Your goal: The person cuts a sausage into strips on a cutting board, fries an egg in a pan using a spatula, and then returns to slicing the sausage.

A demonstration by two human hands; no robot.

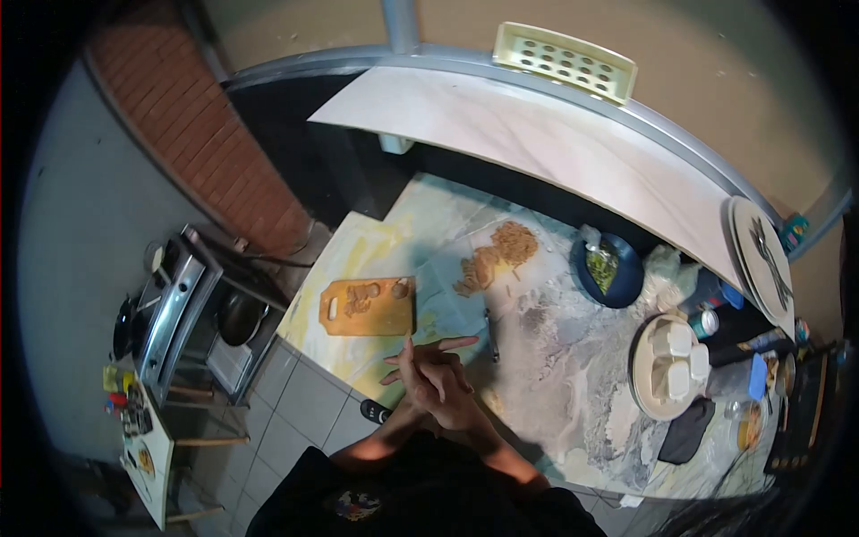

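My left hand (411,380) and my right hand (444,385) are together in front of my body, one laid over the other, with some fingers stretched out. No object shows in either hand. Just beyond them, on the counter, lies a wooden cutting board (380,324) with brown pieces (357,304) and a small round piece (399,290) on it. Right of the board is a thin dark utensil (491,336). Farther back sit a pile of sliced brown food (480,271) and a pile of brown crumbly food (514,242).
A blue bowl (631,277) with greens in plastic stands at the back right. Nearer are a round tray (641,376) with white containers, a dark cloth (687,431) and a clear tub (732,380). A stove (179,286) stands left. A shelf (555,139) runs behind the counter.
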